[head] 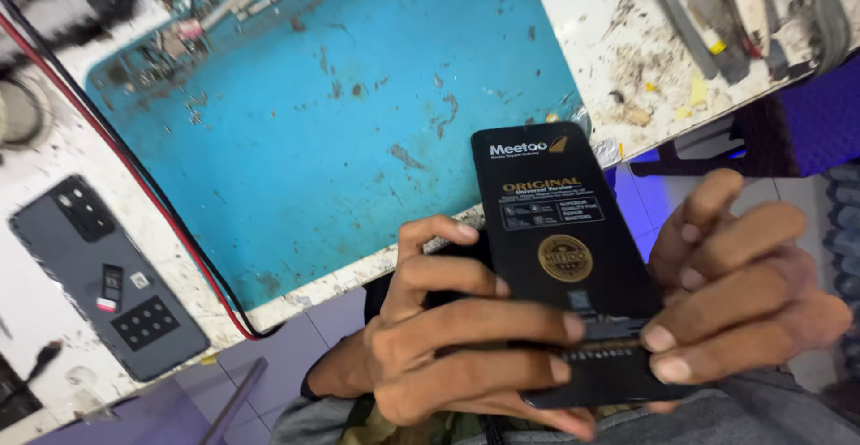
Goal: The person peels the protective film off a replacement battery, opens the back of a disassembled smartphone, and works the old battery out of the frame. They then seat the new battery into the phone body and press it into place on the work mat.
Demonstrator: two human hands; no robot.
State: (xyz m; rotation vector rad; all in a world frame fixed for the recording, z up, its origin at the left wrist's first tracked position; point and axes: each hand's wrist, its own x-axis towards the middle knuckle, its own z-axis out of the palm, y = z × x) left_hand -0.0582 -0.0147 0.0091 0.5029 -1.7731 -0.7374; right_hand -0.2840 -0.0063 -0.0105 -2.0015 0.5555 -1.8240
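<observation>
Both hands grip a flat black box (563, 257) just off the near edge of a stained blue mat (313, 132): the left hand (448, 346) clamped along one side, the right hand (743, 293) pinching the other. It looks light, stiff and smooth, probably best held by its long edges. A grey phone back (103, 275) lies well apart on the table (618, 42).

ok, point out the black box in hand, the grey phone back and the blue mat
black box (560, 230), head view, middle of its printed face
grey phone back (107, 279), head view, middle of the panel
blue mat (313, 114), head view, bare central area
</observation>
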